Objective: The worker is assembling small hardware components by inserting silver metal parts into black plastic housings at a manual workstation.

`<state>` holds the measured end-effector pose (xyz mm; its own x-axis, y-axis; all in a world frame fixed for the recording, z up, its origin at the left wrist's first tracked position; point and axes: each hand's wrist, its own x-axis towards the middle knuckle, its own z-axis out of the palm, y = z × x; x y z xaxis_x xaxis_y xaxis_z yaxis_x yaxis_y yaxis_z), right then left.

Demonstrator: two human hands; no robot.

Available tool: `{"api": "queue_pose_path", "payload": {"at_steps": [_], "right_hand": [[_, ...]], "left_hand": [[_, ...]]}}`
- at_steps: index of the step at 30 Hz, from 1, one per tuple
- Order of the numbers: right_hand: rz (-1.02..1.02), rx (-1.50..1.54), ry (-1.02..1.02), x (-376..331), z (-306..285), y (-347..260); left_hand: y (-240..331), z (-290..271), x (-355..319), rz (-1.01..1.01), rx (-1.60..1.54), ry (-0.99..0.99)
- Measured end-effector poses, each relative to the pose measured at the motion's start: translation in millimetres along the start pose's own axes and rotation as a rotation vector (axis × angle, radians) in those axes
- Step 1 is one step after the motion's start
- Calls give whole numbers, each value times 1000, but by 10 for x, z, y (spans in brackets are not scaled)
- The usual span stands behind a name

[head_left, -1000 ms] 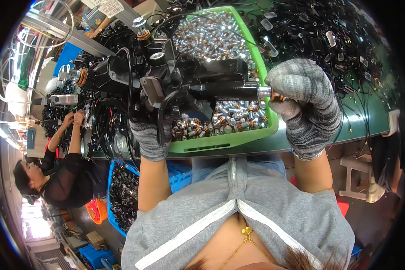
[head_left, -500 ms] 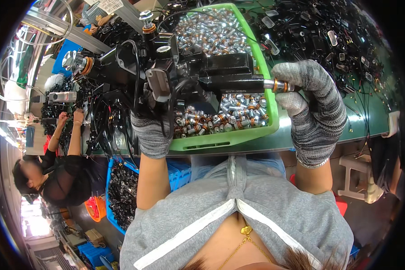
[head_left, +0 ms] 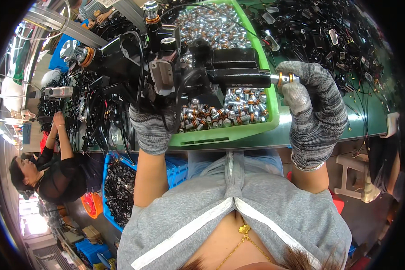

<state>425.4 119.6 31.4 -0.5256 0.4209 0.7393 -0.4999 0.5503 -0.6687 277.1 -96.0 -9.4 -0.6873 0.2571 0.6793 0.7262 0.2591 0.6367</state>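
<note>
Between the gloved fingers (head_left: 297,96) of the right hand (head_left: 317,121), an orange-banded silver fitting (head_left: 285,79) is pinched, just right of the green bin (head_left: 252,130). The fitting's stem is met by a tube end of the black assembly (head_left: 202,56), which is held partly over the bin by the left hand (head_left: 152,132); that hand's fingers are largely hidden. More silver pieces (head_left: 211,27) are heaped inside the bin. To its right, black parts (head_left: 310,40) are strewn across the desk (head_left: 357,128). A co-worker (head_left: 65,180) is seen well to its left.
</note>
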Motion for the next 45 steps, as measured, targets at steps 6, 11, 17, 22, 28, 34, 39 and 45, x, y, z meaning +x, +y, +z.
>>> {"api": "queue_pose_path", "payload": {"at_steps": [6,11,17,22,28,34,39,45], "right_hand": [[210,11,64,-14,30,-83],[304,183,104,-45,41,6],[383,186,68,-21,28,64],[288,201,171,0,38,118],[258,310,48,-4,-46,194],[157,243,-111,-23,-106,210],[133,331,-10,-76,-40,256],[137,323,-39,-84,-64,244]], "left_hand": [[-71,-27,-41,-95,-34,-75],[-51,-20,-77,-8,51,-80],[-115,-61,-66,106,380,-88],[-10,5,-45,-101,68,-57],[-34,9,-51,-195,-79,-84],[-216,-3,-92,-197,16,-24],[-166,0,-83,-160,-71,-33],[-62,6,-44,-137,-31,-44]]}}
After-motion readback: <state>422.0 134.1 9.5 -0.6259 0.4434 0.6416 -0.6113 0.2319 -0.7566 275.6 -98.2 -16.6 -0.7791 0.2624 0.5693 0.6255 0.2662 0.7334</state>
